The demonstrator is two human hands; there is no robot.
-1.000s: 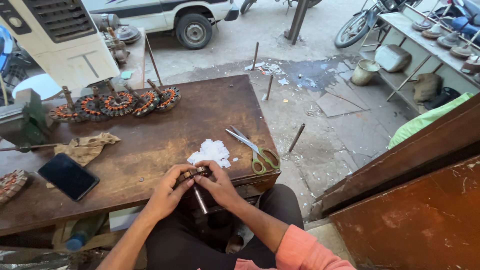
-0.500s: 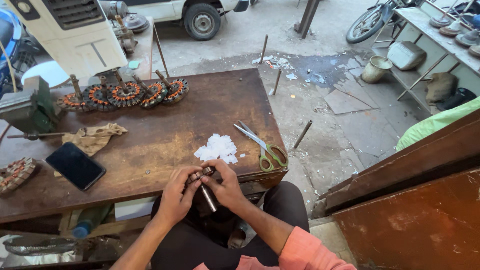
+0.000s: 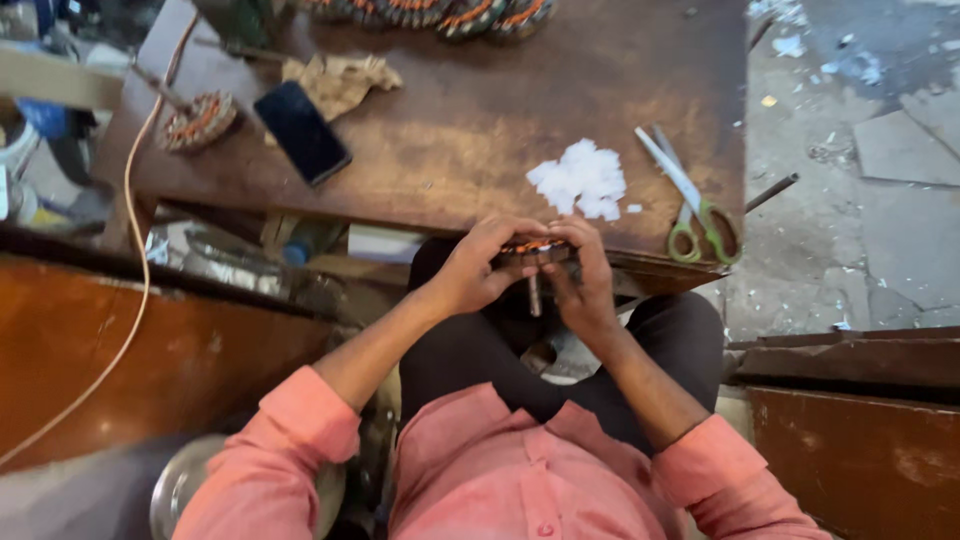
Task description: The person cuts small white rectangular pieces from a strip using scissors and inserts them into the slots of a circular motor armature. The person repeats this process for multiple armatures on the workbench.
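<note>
Motor winding (image 3: pixel 533 252), mostly hidden, pinched between left hand (image 3: pixel 470 270) and right hand (image 3: pixel 585 285)

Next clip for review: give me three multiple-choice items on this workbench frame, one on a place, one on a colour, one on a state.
1. Where do the scissors lie on the wooden table?
A. near its right edge, beside the white scraps
B. under the phone
C. on the person's lap

2. What colour are the scissors' handles?
A. red
B. green
C. black

3. How is the small wound motor part held?
A. lying alone on the table
B. in the left hand only
C. between both hands, at the table's near edge

Answers:
1 A: the scissors rest just right of the white scraps, far from the dark phone.
2 B: both loops are green.
3 C: the left hand and the right hand both grip it.
</note>
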